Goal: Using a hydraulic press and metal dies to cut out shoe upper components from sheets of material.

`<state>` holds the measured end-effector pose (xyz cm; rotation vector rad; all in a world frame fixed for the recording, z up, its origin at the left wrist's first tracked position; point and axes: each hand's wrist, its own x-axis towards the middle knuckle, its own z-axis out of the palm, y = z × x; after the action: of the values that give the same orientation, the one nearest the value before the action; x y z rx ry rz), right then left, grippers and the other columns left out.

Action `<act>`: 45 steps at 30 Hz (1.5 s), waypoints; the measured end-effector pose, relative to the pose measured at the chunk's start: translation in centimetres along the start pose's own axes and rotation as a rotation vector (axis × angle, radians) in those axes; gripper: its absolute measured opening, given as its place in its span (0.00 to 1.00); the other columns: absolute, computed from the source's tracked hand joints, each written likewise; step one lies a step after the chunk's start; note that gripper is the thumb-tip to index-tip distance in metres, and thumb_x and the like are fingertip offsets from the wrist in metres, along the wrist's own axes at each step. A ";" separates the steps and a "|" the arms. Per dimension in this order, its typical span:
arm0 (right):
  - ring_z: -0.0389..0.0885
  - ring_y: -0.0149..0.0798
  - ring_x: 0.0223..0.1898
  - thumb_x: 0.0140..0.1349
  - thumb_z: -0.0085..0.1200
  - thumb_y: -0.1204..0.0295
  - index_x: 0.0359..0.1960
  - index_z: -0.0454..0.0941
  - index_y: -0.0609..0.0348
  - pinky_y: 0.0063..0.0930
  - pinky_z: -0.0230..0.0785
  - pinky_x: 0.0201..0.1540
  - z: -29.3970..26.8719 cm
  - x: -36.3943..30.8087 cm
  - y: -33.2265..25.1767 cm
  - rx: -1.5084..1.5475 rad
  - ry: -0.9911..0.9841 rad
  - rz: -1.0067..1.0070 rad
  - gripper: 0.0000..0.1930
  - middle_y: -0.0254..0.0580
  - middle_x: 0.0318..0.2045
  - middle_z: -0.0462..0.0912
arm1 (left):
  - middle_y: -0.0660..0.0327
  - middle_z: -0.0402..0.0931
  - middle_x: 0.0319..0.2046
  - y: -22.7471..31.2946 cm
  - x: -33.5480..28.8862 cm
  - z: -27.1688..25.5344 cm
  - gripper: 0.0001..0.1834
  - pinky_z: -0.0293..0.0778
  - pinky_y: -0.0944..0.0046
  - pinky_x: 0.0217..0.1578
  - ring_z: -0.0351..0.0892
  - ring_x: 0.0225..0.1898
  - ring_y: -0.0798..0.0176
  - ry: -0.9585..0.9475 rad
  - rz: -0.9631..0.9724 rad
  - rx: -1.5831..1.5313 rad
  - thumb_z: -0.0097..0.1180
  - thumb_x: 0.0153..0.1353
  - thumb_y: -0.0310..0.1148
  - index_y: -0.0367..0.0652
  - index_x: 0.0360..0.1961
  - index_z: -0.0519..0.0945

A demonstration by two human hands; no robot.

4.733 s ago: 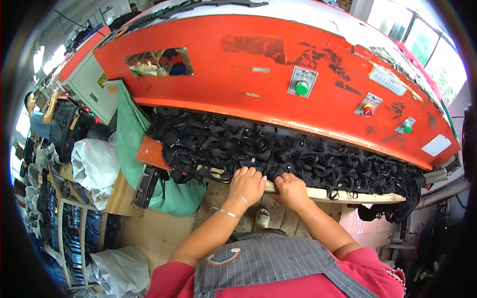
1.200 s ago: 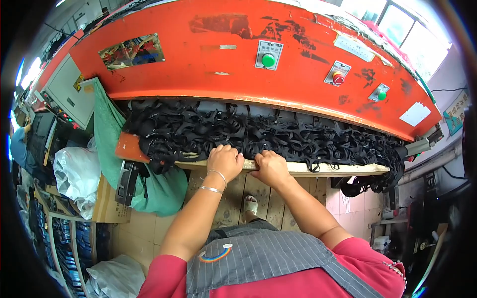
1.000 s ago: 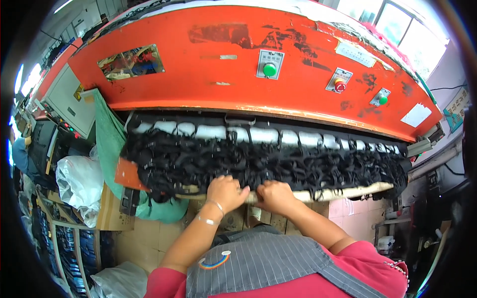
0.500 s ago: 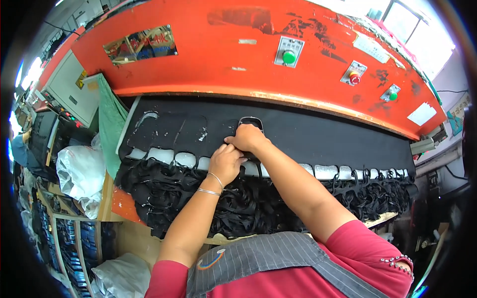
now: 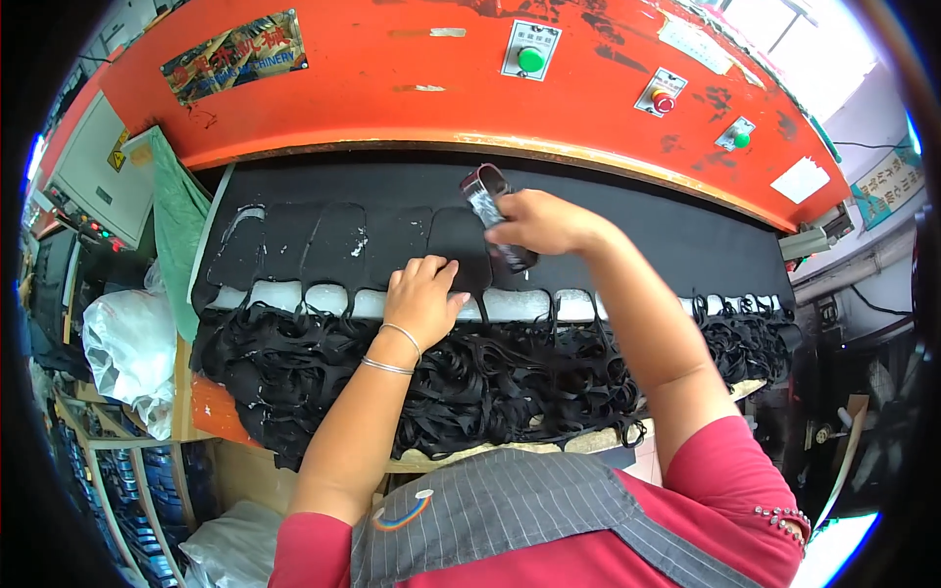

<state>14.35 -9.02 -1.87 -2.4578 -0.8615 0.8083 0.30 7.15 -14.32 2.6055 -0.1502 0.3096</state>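
Two hands apart, I noted: right hand (image 5: 542, 222) gripping the loop-shaped die (image 5: 481, 200), now tipped over the black sheet (image 5: 686, 245) where it had sat level; left hand (image 5: 419, 300) unclenched, resting there. Placing seemed unfinished.

Left hand (image 5: 422, 302) palm-down; right hand (image 5: 545, 221) farther forward, curled in grip
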 end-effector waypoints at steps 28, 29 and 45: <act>0.62 0.61 0.66 0.34 0.72 0.43 0.39 0.80 0.58 0.56 0.49 0.66 9.5 -1.2 12.8 -0.334 0.690 -0.236 0.36 0.69 0.56 0.70 | 0.62 0.69 0.35 2.4 2.7 5.6 0.22 0.61 0.53 0.52 0.67 0.49 0.55 0.107 0.051 -0.037 0.57 0.54 0.32 0.40 0.51 0.80; 0.62 0.61 0.66 0.34 0.72 0.43 0.39 0.80 0.58 0.56 0.49 0.66 9.6 -1.0 12.9 -0.334 0.685 -0.223 0.36 0.69 0.56 0.70 | 0.61 0.70 0.35 2.3 2.8 5.8 0.21 0.61 0.52 0.52 0.67 0.49 0.54 0.122 0.059 -0.042 0.57 0.54 0.32 0.39 0.51 0.80; 0.56 0.68 0.67 0.41 0.65 0.38 0.57 0.70 0.59 0.61 0.46 0.67 7.0 -4.8 13.4 -0.334 0.543 -0.226 0.47 0.73 0.62 0.61 | 0.56 0.73 0.38 5.0 2.4 4.0 0.26 0.64 0.54 0.53 0.71 0.46 0.50 0.070 0.095 0.019 0.62 0.51 0.33 0.41 0.54 0.77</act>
<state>12.47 -20.65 -12.50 -2.5899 -1.0895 -0.0991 2.56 0.73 -14.73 2.6073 -0.2483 0.4368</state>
